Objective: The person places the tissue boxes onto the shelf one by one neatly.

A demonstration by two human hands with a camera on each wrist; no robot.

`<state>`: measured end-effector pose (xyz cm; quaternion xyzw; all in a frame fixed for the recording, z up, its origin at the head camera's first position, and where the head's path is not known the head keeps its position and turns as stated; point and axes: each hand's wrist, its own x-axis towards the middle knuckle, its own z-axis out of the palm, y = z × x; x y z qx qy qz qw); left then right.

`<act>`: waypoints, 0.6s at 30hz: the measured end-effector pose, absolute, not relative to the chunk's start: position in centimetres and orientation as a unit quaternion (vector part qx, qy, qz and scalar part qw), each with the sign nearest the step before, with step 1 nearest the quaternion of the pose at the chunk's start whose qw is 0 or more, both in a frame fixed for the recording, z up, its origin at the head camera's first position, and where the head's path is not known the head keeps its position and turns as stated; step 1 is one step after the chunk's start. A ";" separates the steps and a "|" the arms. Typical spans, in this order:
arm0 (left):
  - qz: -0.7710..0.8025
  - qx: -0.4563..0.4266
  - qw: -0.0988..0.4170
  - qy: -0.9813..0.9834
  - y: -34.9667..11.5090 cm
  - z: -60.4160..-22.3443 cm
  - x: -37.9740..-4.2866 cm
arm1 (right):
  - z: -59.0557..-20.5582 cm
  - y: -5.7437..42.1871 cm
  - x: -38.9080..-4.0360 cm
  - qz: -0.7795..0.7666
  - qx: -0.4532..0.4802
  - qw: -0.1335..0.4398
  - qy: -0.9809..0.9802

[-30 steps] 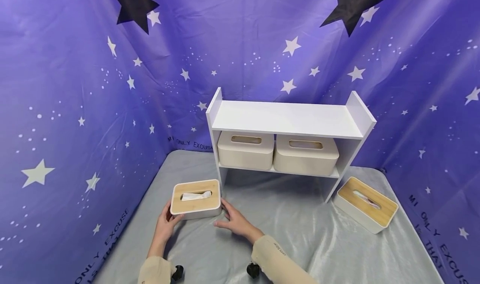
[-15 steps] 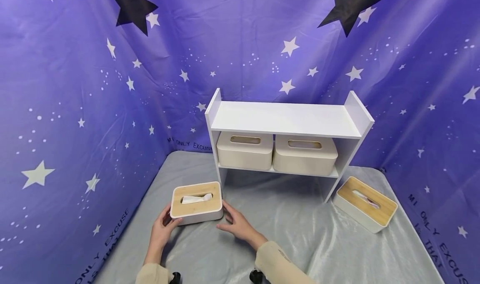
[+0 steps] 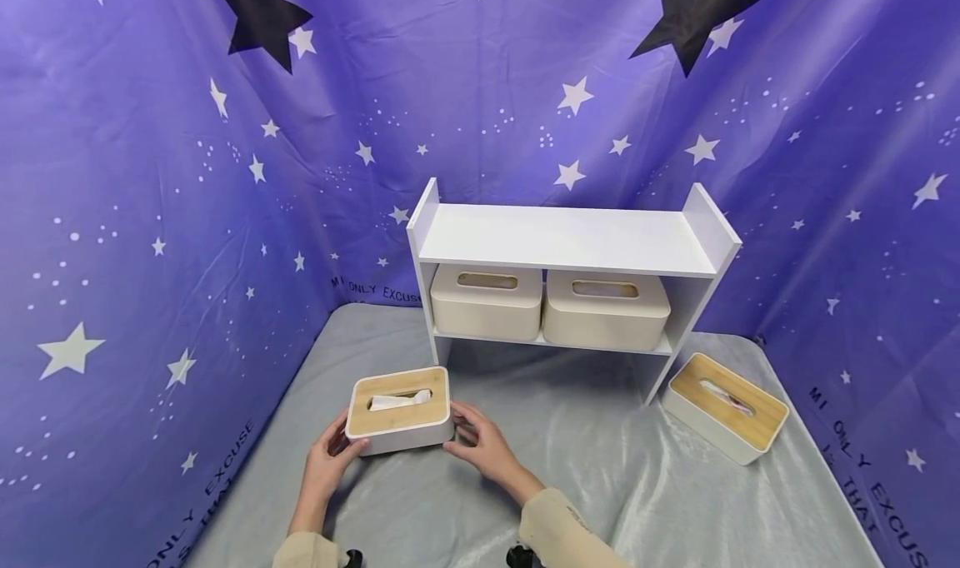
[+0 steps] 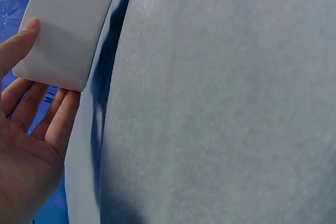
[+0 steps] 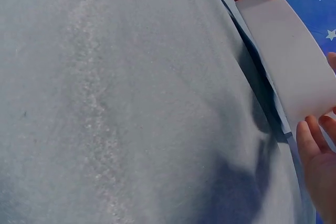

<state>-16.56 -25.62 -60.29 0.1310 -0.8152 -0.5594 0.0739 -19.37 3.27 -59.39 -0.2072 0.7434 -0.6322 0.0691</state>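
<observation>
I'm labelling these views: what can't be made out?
Head: inside of the held box, mostly hidden by its wooden lid.
Head: contents of the two shelf boxes, hidden by the boxes themselves.
Left wrist: part of the left hand, cut by left edge.
Right wrist: part of the right hand, cut by right edge.

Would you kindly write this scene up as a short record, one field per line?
Left hand: grips the left end of the white rectangular box with a wooden lid
Right hand: grips that box's right end
Lid slot: white tissue-like piece showing
Furniture: white two-tier shelf
Lower tier: two cream rounded boxes, side by side
Right of shelf: second white box with a wooden lid, set at an angle
Surface: grey cloth
Backdrop: purple star-printed curtain
</observation>
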 end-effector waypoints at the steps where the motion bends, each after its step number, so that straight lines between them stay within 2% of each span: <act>1: -0.558 0.131 0.075 -0.816 -25.5 -60.3 -16.6 | -59.4 3.3 -19.3 -0.635 -0.203 0.065 0.743; 9: -0.575 0.120 0.077 -0.806 -24.7 -59.9 -16.6 | -59.8 3.5 -19.2 -0.659 -0.179 0.011 0.731; 18: -0.591 0.108 0.082 -0.796 -23.9 -58.8 -16.6 | -59.0 3.9 -18.8 -0.645 -0.163 -0.022 0.746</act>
